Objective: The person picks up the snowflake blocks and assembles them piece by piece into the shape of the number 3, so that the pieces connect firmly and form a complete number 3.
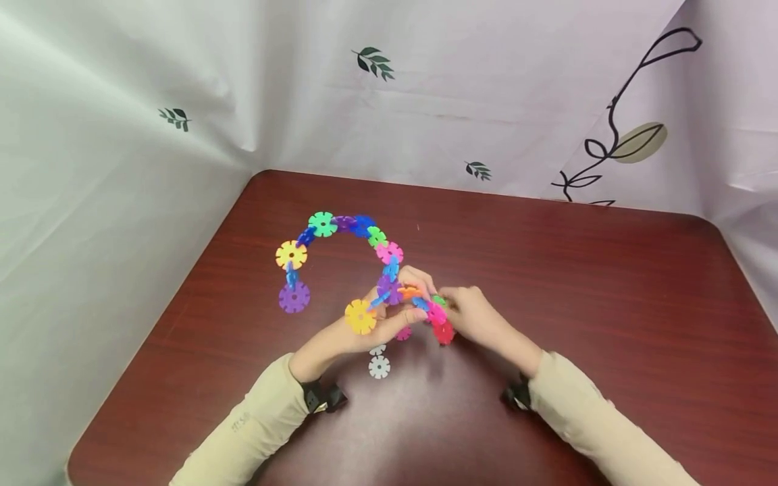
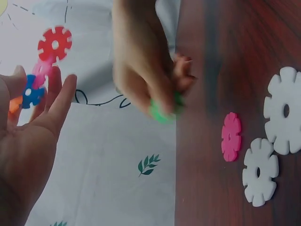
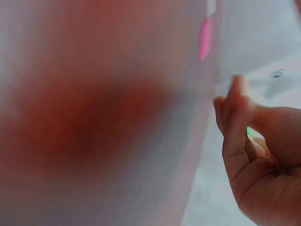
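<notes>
My left hand [image 1: 385, 329] holds up a curved chain of slotted plastic flower discs [image 1: 390, 253] in many colours, gripping it close to one end. Thumb and fingers lie about a blue disc [image 2: 32, 92] in the left wrist view. Beyond them a pink disc and a red disc [image 2: 55, 44] stick out at that end. My right hand [image 1: 480, 317] pinches a loose green disc [image 2: 162, 113], which appears apart from the chain in the left wrist view. Fingers mostly hide this green disc in the right wrist view.
Two white discs [image 2: 258, 172] and a pink disc [image 2: 231, 137] lie on the dark red wooden table [image 1: 577, 304], below the hands. The chain's far part arches to the left, with a purple disc [image 1: 294, 297] at its tip. Pale cloth [image 1: 425, 101] hangs behind the table.
</notes>
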A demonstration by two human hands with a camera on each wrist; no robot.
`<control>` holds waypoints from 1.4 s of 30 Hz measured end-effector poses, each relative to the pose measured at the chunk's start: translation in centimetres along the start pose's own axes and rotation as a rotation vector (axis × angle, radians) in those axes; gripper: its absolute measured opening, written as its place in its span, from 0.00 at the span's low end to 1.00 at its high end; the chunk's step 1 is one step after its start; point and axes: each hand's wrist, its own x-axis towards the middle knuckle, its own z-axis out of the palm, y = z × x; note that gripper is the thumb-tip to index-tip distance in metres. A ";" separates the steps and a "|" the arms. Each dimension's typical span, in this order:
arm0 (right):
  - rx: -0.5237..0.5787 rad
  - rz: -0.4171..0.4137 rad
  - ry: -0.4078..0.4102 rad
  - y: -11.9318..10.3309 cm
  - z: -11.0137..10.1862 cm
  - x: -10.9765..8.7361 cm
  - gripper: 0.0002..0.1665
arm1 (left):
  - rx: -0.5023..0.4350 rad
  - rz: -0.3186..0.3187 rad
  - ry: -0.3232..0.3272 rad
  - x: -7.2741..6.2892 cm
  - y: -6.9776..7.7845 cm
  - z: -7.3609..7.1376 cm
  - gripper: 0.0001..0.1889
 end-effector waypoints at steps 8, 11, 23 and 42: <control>0.262 -0.002 0.228 -2.8 -0.6 -7.7 0.03 | -0.066 0.087 -0.018 0.4 -0.7 0.1 0.22; 0.282 -0.101 0.330 -4.0 0.0 -8.7 0.06 | 0.027 0.109 -0.014 0.4 -0.9 0.1 0.22; 0.296 -0.093 0.501 -5.7 1.4 -8.8 0.12 | 0.342 0.068 0.023 0.6 -1.2 1.2 0.20; 0.213 -0.042 0.112 -3.3 -0.9 -6.6 0.08 | 0.090 0.049 -0.016 1.3 0.8 -1.0 0.14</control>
